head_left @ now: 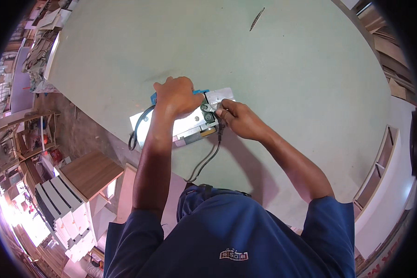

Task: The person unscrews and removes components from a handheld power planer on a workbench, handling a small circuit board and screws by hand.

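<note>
A power tool that looks like an electric planer (186, 121) lies on the pale green table, with shiny metal plates facing up and parts of a blue body showing at its far side. Two dark round parts (208, 116) sit between the plates. My left hand (176, 98) is closed over the tool's far left side, its fingers curled around the blue body and partly hidden. Beside the round parts, my right hand (238, 118) pinches with thumb and fingers. A small silvery piece seems to be at the fingertips, too small to name.
A black cord (208, 162) runs from the tool toward my body, and a dark loop (138, 129) hangs at its left end. A thin dark strip (257, 19) lies far off on the table (310, 83). Stacked panels (62, 204) and a wood-grain board (91, 173) stand at left.
</note>
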`<move>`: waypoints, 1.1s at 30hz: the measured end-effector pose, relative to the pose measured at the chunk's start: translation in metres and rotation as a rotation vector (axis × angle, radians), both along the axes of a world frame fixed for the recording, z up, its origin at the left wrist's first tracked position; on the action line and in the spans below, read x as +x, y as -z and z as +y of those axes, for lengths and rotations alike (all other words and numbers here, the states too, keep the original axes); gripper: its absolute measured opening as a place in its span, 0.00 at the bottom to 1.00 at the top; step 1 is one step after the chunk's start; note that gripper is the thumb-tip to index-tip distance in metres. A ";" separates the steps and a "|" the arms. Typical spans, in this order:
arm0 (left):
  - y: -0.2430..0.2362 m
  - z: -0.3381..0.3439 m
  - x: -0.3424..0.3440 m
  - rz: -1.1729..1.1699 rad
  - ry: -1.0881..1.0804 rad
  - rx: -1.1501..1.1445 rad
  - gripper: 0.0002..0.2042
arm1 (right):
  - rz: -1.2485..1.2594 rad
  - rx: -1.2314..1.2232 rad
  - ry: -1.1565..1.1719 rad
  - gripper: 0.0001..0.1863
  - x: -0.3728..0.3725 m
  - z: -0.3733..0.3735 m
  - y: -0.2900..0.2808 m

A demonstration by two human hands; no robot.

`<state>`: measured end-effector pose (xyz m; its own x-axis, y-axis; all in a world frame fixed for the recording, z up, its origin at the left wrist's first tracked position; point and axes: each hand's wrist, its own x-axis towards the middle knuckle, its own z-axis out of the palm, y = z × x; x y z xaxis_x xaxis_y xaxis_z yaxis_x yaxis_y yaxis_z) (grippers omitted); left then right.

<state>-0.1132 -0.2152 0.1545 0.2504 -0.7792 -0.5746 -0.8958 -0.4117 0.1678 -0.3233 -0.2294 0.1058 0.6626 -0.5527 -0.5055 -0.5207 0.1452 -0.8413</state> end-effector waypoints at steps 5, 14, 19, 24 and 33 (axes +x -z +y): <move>-0.001 0.000 -0.001 0.009 0.007 -0.028 0.17 | -0.021 -0.145 -0.137 0.15 -0.004 -0.005 0.005; -0.004 0.003 -0.009 -0.038 0.016 -0.030 0.16 | -0.124 -0.266 -0.261 0.14 -0.007 -0.013 0.017; 0.008 0.013 -0.007 -0.036 0.015 -0.128 0.12 | -0.177 -0.357 -0.415 0.12 -0.004 -0.035 0.020; 0.010 0.016 -0.008 0.010 0.075 -0.206 0.11 | -0.181 -0.387 -0.727 0.11 0.015 -0.088 0.021; 0.008 0.022 -0.010 -0.019 0.139 -0.277 0.08 | -0.255 -0.713 -0.959 0.09 0.068 -0.137 -0.032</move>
